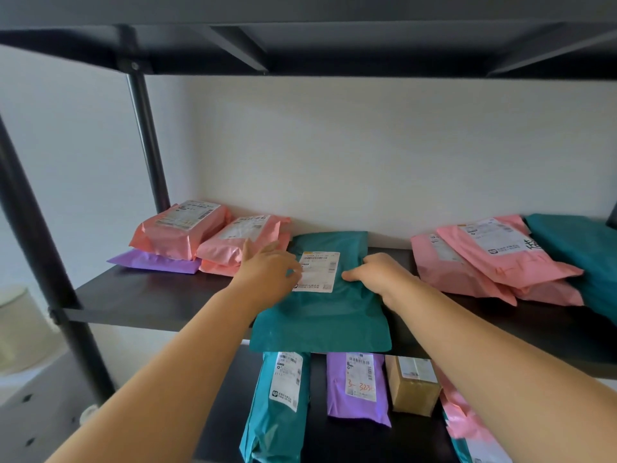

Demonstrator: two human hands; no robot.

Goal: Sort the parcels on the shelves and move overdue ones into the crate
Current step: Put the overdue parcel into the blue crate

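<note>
The left hand (267,267) lies flat with straight fingers on the left edge of the teal flat plastic mailer parcel (320,319). The right hand (380,272) curls its fingers onto the right side; I cannot tell whether it pinches. Between the 2 hands sits the white shipping label (319,272). The parcel's long axis runs away from the person, with its near end overhanging the black shelf (133,295). Both hands are equally near.

Left pink parcels (213,248) and right pink parcels (467,275) hem the teal parcel (320,319); shelf (150,295) bare front-left
</note>
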